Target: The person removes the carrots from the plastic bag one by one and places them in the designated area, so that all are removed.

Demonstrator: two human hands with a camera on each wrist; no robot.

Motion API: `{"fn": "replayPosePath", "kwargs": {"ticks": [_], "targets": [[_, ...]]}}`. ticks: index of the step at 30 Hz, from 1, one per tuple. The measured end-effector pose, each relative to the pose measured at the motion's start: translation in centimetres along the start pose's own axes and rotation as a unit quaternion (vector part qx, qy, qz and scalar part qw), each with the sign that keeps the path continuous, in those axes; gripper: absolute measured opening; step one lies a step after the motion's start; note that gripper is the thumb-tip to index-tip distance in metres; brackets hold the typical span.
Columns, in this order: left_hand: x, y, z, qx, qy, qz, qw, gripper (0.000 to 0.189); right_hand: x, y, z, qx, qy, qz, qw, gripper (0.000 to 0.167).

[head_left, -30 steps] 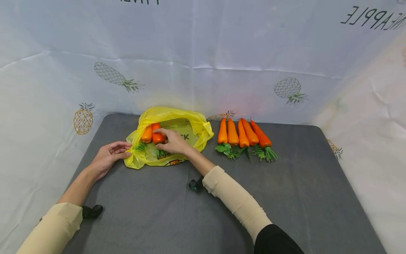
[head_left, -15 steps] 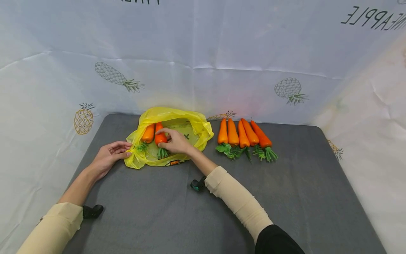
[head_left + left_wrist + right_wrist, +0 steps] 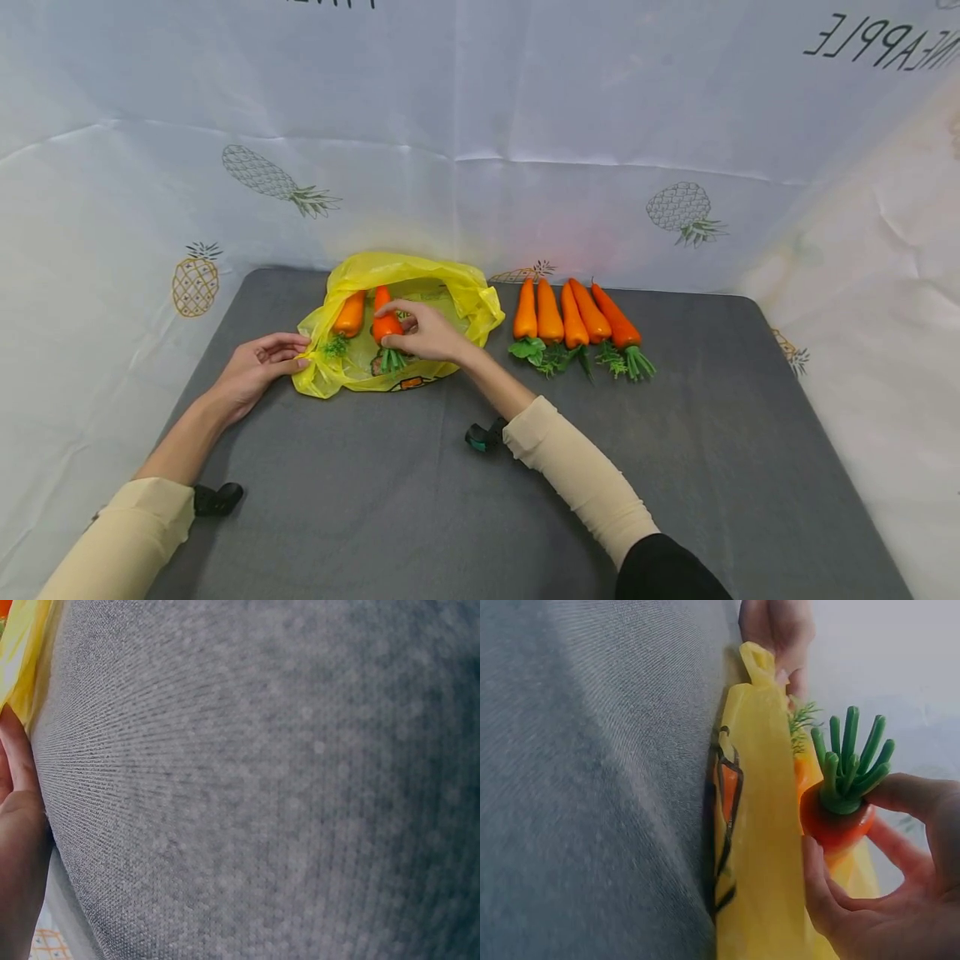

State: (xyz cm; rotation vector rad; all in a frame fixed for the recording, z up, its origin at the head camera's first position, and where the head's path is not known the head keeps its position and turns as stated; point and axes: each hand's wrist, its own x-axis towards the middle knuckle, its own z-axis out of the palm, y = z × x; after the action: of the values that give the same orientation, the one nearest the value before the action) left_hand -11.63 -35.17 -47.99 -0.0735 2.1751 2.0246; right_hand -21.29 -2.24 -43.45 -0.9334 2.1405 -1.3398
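A yellow plastic bag (image 3: 375,265) lies with its mouth open at the back left of the table. My left hand (image 3: 255,375) pinches the bag's left edge between thumb and fingers; only part of it shows in the left wrist view. Inside the mouth, my right hand (image 3: 431,333) grips an orange carrot (image 3: 385,323) near its top, thumb on one side and fingers on the other. Its stubby green stems (image 3: 847,761) point toward the right wrist camera. Another carrot (image 3: 350,317) with feathery leaves rests to the left in the bag.
Several carrots (image 3: 573,317) lie side by side right of the bag, their leafy ends toward me. The grey-covered table (image 3: 375,500) backs onto a white cloth (image 3: 525,117) printed with pineapples.
My right hand has shifted a little to the right with the carrot, widening the gap to the other carrot in the bag. My left hand stays at the bag's edge.
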Motion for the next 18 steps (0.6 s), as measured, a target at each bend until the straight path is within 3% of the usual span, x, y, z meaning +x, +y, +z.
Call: {"fn": "replayPosePath", "kwargs": {"ticks": [18], "targets": [[0.0,0.2,0.0,-0.002,0.0,-0.009,1.0,0.029,-4.8,-1.2,-2.3,-0.042,-0.02,-0.046,0.9979,0.041]]}}
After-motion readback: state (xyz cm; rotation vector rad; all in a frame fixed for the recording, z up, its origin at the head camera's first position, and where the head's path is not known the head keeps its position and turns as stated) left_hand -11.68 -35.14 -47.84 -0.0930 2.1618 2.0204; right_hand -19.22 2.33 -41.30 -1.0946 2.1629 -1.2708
